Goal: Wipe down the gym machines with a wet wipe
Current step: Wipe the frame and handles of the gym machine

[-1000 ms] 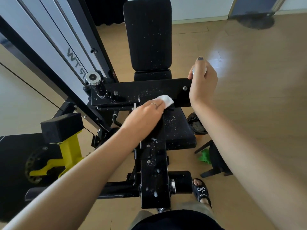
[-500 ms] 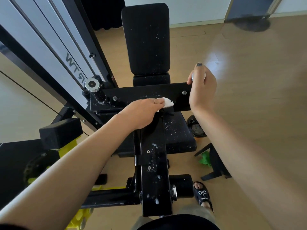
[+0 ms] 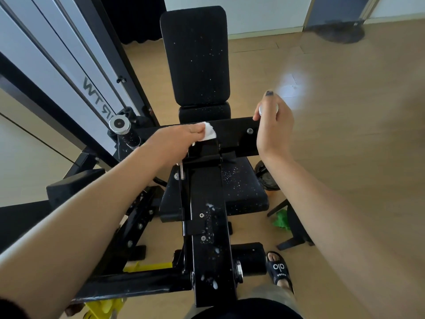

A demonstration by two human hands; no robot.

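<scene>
While the right hand grips the chrome-capped handle, the left hand pinches a white wipe against the black crossbar. Nearby: speckled seat, backrest, sandal, green object on floor.

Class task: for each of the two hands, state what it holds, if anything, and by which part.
Left hand pinches the white wipe by its near edge. Right hand grips the right handle at its chrome-capped end.
</scene>
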